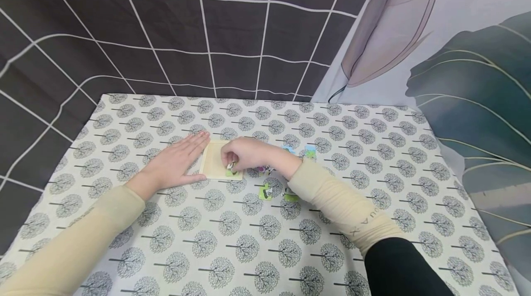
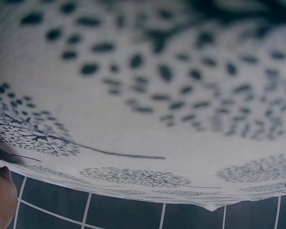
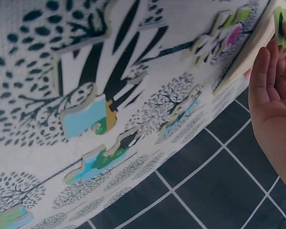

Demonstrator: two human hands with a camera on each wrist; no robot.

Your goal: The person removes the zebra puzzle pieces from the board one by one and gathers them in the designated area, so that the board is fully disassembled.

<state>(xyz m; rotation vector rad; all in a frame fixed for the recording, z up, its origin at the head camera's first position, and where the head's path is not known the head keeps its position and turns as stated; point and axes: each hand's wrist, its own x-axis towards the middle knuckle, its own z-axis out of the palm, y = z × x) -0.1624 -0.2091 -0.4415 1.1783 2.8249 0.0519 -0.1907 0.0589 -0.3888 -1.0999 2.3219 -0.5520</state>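
A pale wooden puzzle tray (image 1: 214, 157) lies on the cloth between the two hands. My left hand (image 1: 176, 160) lies flat with straight fingers against the tray's left edge. The right hand (image 1: 245, 153) pinches a green-and-white puzzle piece (image 1: 230, 169) over the tray's lower right corner. In the right wrist view that puzzle piece (image 3: 280, 26) shows between curled fingers at the upper right. Most of the left hand is out of its own wrist view; only a bit of skin (image 2: 2, 198) appears at the edge.
Loose puzzle pieces lie right of the tray: a green one (image 1: 265, 192), another (image 1: 291, 195) beside the sleeve, and a blue-green one (image 1: 310, 150) farther back. A black-and-white striped piece (image 3: 100, 62) shows up close. A tree-print cloth (image 1: 232, 245) covers the table; dark grid fabric (image 1: 232, 24) hangs behind.
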